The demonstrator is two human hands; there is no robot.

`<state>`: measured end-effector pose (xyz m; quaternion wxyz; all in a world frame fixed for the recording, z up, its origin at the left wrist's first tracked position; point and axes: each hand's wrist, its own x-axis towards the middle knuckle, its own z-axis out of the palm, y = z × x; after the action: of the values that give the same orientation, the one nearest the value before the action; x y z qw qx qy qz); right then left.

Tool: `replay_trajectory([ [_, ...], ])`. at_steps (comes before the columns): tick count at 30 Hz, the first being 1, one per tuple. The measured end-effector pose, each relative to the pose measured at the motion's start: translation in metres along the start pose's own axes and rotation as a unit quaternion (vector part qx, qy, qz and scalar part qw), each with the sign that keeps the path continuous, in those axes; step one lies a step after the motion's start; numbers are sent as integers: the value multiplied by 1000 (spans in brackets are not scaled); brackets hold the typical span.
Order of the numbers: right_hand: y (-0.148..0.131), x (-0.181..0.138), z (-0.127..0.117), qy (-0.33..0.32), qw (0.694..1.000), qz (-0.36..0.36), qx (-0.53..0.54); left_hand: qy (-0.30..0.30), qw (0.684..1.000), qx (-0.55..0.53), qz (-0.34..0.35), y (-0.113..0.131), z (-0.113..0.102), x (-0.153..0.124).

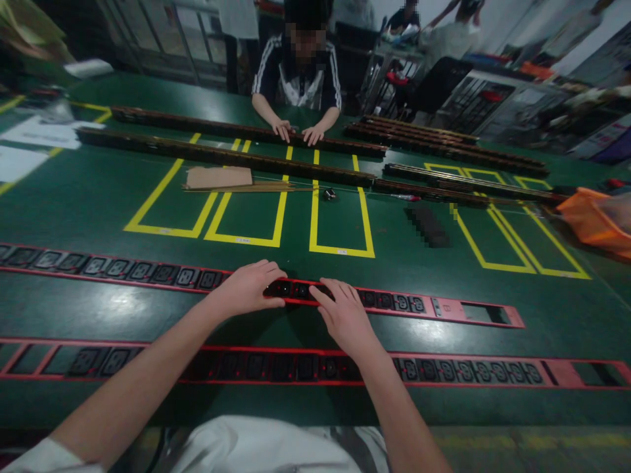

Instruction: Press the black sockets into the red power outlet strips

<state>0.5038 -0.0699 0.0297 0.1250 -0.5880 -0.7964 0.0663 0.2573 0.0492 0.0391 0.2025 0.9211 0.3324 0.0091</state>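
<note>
left sleeve (46, 458): white, short | top (251, 447): white, perhaps grey-patterned at right, blurred | left hand (249, 288), right hand (348, 318): bare

The scene is viewed by one head-worn camera, held above the near edge of the desk (404, 269) and aimed forward and down. The left hand (249, 287) and right hand (346, 320) are seen from close above. The far edge is shown slanting lower toward the right, with the room (522, 26) beyond taken in at a distance.
</note>
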Motion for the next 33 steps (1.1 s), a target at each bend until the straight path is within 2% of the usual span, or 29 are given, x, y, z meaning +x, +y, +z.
replay_trajectory([
  [9,3,-3,2,5,1000,-14,-7,5,1000,-5,6,-5,5,0],
  [16,0,0,0,-24,1000,7,-5,-33,998,41,23,-2,-2,-1],
  [22,0,4,-6,-34,999,19,-6,-15,995,82,46,-4,7,-5],
  [28,7,-4,-5,-10,998,56,-15,-8,995,89,45,4,4,-2],
  [33,18,-9,2,35,994,94,-33,10,991,132,-12,2,-4,-5],
])
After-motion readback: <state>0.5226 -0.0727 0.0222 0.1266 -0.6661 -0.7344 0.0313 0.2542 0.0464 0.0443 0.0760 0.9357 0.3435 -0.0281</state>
